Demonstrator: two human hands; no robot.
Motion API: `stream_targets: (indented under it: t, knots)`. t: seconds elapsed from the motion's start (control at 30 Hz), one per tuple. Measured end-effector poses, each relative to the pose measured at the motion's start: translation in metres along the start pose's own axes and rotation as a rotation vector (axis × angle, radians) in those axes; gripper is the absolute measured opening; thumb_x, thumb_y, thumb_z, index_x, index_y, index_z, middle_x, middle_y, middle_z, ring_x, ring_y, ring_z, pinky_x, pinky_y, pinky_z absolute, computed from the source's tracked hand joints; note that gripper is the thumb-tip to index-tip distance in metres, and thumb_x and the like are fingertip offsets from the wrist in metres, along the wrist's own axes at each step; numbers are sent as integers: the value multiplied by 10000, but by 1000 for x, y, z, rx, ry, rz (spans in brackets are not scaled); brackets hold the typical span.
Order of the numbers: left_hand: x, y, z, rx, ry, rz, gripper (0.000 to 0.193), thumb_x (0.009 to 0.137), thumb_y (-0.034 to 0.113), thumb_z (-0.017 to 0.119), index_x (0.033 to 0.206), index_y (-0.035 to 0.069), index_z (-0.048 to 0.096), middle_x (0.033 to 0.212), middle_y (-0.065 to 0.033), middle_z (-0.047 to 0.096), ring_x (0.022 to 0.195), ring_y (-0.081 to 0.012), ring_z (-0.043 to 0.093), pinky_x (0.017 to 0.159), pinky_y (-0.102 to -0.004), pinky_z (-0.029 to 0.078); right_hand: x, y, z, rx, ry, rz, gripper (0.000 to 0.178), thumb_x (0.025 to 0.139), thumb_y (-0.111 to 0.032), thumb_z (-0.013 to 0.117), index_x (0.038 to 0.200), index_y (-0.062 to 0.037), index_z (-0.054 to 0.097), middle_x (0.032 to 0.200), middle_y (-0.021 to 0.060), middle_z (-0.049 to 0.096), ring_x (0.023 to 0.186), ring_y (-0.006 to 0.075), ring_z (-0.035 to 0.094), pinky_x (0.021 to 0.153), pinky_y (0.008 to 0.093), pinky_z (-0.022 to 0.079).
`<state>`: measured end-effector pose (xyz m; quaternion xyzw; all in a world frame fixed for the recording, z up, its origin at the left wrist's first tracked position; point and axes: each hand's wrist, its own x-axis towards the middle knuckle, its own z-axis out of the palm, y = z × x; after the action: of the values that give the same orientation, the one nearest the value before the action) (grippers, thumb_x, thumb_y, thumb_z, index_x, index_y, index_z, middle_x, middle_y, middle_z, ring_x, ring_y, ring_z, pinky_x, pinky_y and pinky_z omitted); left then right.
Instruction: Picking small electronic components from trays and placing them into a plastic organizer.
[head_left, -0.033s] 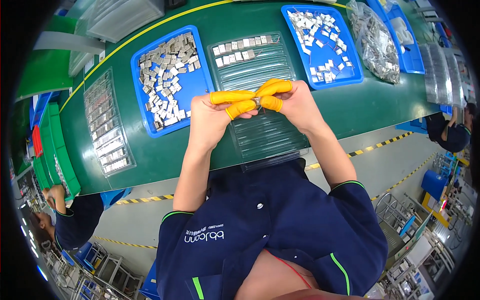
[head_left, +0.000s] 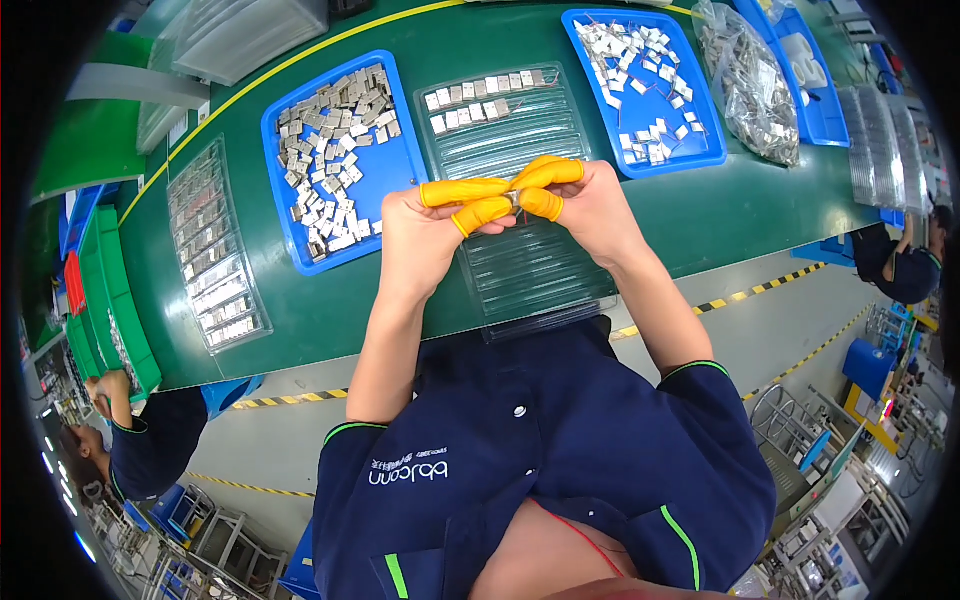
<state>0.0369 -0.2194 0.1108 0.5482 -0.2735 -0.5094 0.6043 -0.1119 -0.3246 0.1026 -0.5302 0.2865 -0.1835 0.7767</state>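
Over a ribbed clear plastic tray, my left hand and my right hand meet fingertip to fingertip. Yellow finger cots cover the thumbs and forefingers. Pinched between them is a small silvery metal part, mostly hidden, with what looks like a thin wire below it. Two rows of small white-and-metal parts lie in the far end of the tray. To the left, a blue tray holds many similar metal pieces. Another blue tray, at the right, carries white pieces with thin wires.
A filled clear tray lies farther left, near green bins where a co-worker's hand rests. Beyond the right blue tray sits a plastic bag of parts. Stacked clear trays stand at the back left.
My fingertips have shifted very slightly around the small metal part, my right thumb moving a touch. Otherwise nothing visibly differs.
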Motion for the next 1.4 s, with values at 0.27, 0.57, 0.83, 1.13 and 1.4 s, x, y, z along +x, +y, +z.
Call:
stream_targets:
  t: [0.27,0.57,0.83,1.13,1.4]
  knots:
    - [5,-9,4,-28,126,92,212,808,1,598,1002,-85,598,911,-160,639,782,-210,647,701,-274,544,12,6,12,-435,206,-389,113,744,-40,654,854,-37,678,839,71,639,795,170,591,747,278,454]
    - [3,2,-65,306,404,226,224,841,72,585,1042,-21,619,970,-88,640,868,-109,580,777,-219,445,67,-2,-34,-1416,379,-892,143,670,-94,677,812,-87,691,821,32,621,791,222,554,739,318,442]
    - [-1,15,-99,508,558,186,219,815,57,602,1011,-38,629,919,-60,635,759,-62,555,699,-185,433,62,0,-43,-1396,453,-739,183,659,-71,653,839,-81,681,846,74,621,830,250,557,764,347,446]
    - [32,0,-121,1156,632,143,285,690,165,705,929,16,657,869,-164,613,919,-292,504,801,-371,426,38,-11,-83,-1344,755,-112,193,733,-112,657,891,-2,639,864,163,609,783,303,589,683,370,466]
    - [44,12,-102,1394,641,159,265,660,199,730,789,-20,658,834,-180,611,866,-305,521,795,-376,425,40,-12,-89,-1203,771,-105,202,726,-106,679,877,11,614,859,160,626,748,281,609,668,355,474]
